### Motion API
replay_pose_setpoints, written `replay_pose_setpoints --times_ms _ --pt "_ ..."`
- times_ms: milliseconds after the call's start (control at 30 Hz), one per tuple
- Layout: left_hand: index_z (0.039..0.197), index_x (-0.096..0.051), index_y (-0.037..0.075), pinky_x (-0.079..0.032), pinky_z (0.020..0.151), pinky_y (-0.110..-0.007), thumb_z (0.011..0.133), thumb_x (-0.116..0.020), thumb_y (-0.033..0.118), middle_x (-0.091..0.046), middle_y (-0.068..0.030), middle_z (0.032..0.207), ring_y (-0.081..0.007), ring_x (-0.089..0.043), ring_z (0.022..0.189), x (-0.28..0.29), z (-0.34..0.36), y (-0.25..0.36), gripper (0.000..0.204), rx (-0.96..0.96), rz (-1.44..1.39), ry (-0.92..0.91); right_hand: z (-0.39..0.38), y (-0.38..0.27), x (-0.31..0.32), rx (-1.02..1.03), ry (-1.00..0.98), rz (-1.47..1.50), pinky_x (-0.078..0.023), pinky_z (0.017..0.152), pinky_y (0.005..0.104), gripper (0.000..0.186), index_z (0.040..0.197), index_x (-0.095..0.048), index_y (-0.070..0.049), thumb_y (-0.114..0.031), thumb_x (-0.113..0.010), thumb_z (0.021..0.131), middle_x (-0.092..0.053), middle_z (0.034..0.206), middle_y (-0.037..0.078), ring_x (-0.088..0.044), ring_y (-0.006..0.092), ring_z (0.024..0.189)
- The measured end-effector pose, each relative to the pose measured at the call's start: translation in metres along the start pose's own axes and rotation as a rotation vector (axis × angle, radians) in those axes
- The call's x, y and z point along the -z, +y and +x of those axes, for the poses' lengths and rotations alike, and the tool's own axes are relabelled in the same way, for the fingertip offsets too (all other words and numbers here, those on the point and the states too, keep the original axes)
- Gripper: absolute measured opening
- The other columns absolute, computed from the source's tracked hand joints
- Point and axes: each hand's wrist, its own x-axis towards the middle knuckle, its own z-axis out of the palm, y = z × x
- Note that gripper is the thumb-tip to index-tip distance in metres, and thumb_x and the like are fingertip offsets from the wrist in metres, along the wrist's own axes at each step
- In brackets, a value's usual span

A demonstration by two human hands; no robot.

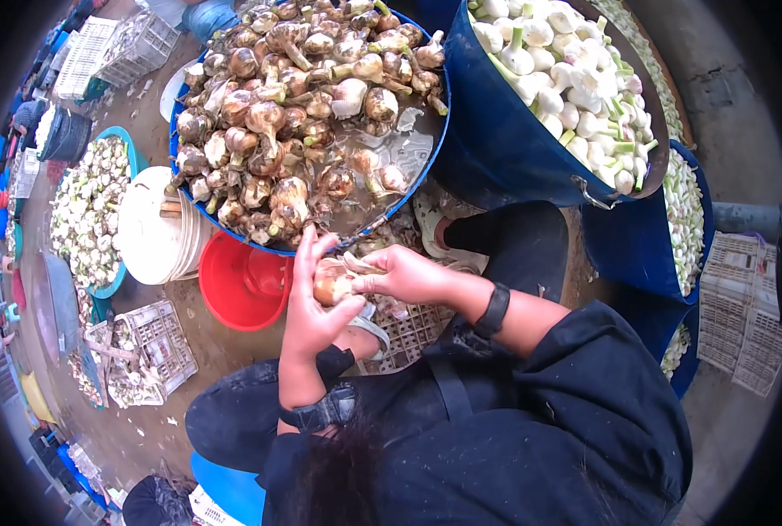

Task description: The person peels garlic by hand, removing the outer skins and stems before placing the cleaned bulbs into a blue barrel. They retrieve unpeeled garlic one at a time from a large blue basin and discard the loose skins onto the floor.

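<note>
A brownish garlic bulb sits between my two hands, in front of a blue-rimmed tub of water. My left hand holds it from the left side, thumb beneath and fingers pointing up. From the right, my right hand is closed on the bulb, its thumb pressed against the skin. A pale strip of loose skin shows by the right fingers. Unpeeled, dirty garlic bulbs are heaped in the tub just beyond my hands.
A red bowl stands left of my hands, beside stacked white buckets. At upper right, a large blue tub is full of peeled white garlic. A plastic crate lies on the floor between my legs. More garlic containers stand around.
</note>
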Motion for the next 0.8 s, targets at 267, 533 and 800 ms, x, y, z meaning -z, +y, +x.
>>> replay_pose_setpoints --times_ms 267,533,800 --pt "0.119 -0.048 0.001 -0.042 0.089 -0.035 0.07 -0.073 0.022 -0.056 -0.016 0.11 -0.0272 -0.055 0.101 -0.013 -0.003 -0.015 0.059 0.15 0.494 -0.02 0.015 0.012 0.008 -0.102 0.39 -0.331 -0.046 0.056 0.0377 0.012 0.074 -0.064 -0.002 -0.011 -0.057 0.078 -0.063 0.067 0.013 -0.059 0.0253 0.058" --pt "0.099 -0.056 0.0 -0.046 0.088 -0.038 0.083 -0.058 0.008 -0.054 -0.0152 0.116 -0.0276 -0.054 0.106 -0.009 -0.001 -0.035 0.018 0.105 -0.332 0.481 -0.004 0.004 -0.005 0.159 0.147 0.537 -0.046 0.072 0.0276 0.023 0.104 -0.055 0.001 -0.017 -0.05 0.091 -0.06 0.093 0.005 -0.056 0.0122 0.082" --pt "0.101 -0.055 0.005 -0.05 0.069 -0.027 0.089 -0.054 0.026 -0.06 -0.0052 0.096 -0.0164 -0.061 0.081 0.025 -0.005 -0.038 0.024 0.395 -0.676 0.795 -0.054 -0.014 0.035 0.302 0.129 0.091 -0.045 0.083 0.0319 0.029 0.108 -0.056 -0.001 -0.015 -0.056 0.083 -0.061 0.101 0.009 -0.059 0.0191 0.091"
